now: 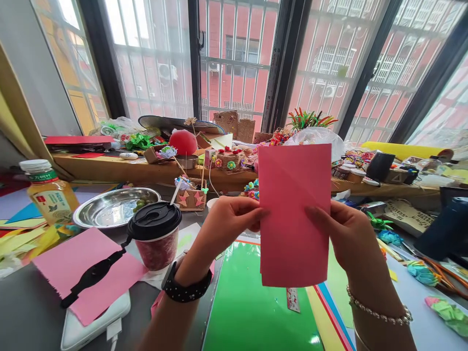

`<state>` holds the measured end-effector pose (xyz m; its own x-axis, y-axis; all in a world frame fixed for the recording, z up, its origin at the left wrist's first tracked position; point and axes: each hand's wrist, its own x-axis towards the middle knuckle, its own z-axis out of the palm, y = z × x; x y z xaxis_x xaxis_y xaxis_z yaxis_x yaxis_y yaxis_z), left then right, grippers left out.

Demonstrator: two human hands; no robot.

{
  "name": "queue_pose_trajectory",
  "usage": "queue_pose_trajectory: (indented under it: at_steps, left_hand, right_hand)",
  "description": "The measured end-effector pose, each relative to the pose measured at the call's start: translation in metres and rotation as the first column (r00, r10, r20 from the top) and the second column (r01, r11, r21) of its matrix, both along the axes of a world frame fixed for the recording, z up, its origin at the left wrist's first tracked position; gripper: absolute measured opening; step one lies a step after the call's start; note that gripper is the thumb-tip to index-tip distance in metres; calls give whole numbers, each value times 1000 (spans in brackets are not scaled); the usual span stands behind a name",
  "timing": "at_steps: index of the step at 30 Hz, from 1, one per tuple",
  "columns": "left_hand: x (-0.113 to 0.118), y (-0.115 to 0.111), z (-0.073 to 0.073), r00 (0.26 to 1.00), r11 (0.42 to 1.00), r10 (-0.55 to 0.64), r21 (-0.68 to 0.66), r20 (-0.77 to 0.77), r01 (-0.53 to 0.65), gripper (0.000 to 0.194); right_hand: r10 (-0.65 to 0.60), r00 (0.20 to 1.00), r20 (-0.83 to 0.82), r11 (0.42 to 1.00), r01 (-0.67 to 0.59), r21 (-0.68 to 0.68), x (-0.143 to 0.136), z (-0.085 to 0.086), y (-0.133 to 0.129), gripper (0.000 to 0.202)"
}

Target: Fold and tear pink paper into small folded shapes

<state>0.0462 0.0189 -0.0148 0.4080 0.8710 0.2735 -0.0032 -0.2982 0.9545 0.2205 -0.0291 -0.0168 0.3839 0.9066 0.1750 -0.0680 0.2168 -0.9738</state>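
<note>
A folded pink paper (288,243) is held upright above a glossy green sheet (252,307). My left hand (237,217) pinches its left edge, with a dark dotted band on the wrist. On the right edge, my right hand (341,226) grips the same paper, thumb on its front face and the other fingers behind, partly hidden. A faint diagonal crease runs across the paper's upper part. Its bottom edges are slightly offset at the left corner.
A lidded cup (155,243) stands left of my left wrist, beside a metal plate (109,222) and a juice bottle (49,195). Pink paper (91,243) lies over a white power bank (119,309). Crafts crowd the windowsill (139,168).
</note>
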Motion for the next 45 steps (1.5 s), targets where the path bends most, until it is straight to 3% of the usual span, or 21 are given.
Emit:
queue_pose_trajectory:
  at_steps: [3, 5, 11, 17, 20, 23, 26, 28, 30, 32, 34, 36, 39, 41, 45]
  left_hand:
    - [-2, 5, -2, 990, 991, 125, 32, 66, -127, 17]
    - [-3, 6, -2, 984, 987, 152, 45, 94, -157, 18]
    - [-2, 3, 1, 999, 998, 22, 61, -37, -19, 13]
    - [-3, 5, -1, 990, 991, 132, 33, 41, -133, 14]
    - [-5, 9, -2, 990, 991, 134, 19, 47, -135, 16]
    - [-9, 10, -1, 990, 993, 112, 50, -81, -108, 20]
    - [-12, 3, 1, 921, 981, 132, 182, -365, -69, 26]
    - [-11, -6, 3, 834, 911, 255, 412, -490, -36, 25]
    - [-7, -16, 3, 848, 739, 369, 673, -380, -20, 16]
    - [0, -23, 2, 878, 572, 381, 820, -289, 21, 16]
    - [7, -26, -1, 839, 474, 429, 874, -334, 106, 18]
    - [12, -24, -4, 751, 482, 489, 855, -443, 190, 13]
    - [11, -18, -7, 638, 570, 506, 780, -580, 258, 15]
    - [7, -16, -6, 623, 596, 504, 763, -598, 250, 16]
    - [0, -16, -5, 672, 598, 507, 782, -539, 176, 16]
  right_hand:
    - [90, 996, -20, 996, -91, -19, 4, -2, 3, 20]
    - [87, 996, -29, 996, -87, -5, 7, -4, 6, 19]
    - [19, 1000, -10, 998, -19, 58, 11, -9, 14, 14]
    - [61, 996, 62, 995, -65, 70, 10, -6, 9, 13]
    - [-6, 988, 156, 996, -8, 87, 10, -7, 8, 14]
    - [-96, 961, 259, 992, 72, 99, 13, -9, 10, 22]
    - [-170, 865, 473, 985, 140, 98, 18, -12, 12, 27]
    - [-180, 717, 674, 984, 141, 112, 21, -12, 13, 27]
    - [-139, 526, 839, 990, 72, 118, 21, -12, 13, 22]
    - [-79, 352, 933, 995, -32, 96, 18, -12, 11, 17]
    - [-35, 240, 970, 991, -116, 65, 12, -13, 9, 17]
    - [-12, 193, 981, 984, -173, 46, 7, -14, 6, 17]
    - [-11, 172, 985, 974, -223, 50, 3, -14, 0, 19]
    - [-23, 203, 979, 970, -232, 71, 4, -13, -3, 18]
    - [-32, 335, 942, 953, -273, 129, 7, -9, -6, 15]
